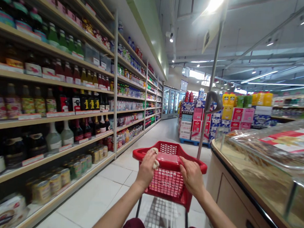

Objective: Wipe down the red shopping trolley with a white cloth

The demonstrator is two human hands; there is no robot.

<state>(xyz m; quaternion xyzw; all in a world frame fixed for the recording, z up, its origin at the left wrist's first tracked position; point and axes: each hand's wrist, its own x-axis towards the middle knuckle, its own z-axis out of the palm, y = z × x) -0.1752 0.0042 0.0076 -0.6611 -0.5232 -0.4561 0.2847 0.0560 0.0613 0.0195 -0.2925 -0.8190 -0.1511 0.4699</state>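
In front of me stands a red plastic shopping cart (167, 183) with a mesh basket. A pale crumpled cloth (156, 157) is bunched in my left hand (147, 166), which is closed and rests on the left part of the cart's red handle (168, 158). My right hand (191, 174) grips the right part of the same handle, thumb side inward. Both arms reach forward, and the undersides of the fingers are hidden. Little of the basket's inside shows from here.
Long shelves (50, 112) of bottles and cans line the left side. Close on the right is a wooden counter (229, 189) with packaged food on top. A metal pole (211, 83) rises beside the cart. Stacked boxes (197, 121) stand ahead, and glass-door coolers (169, 99) lie farther off.
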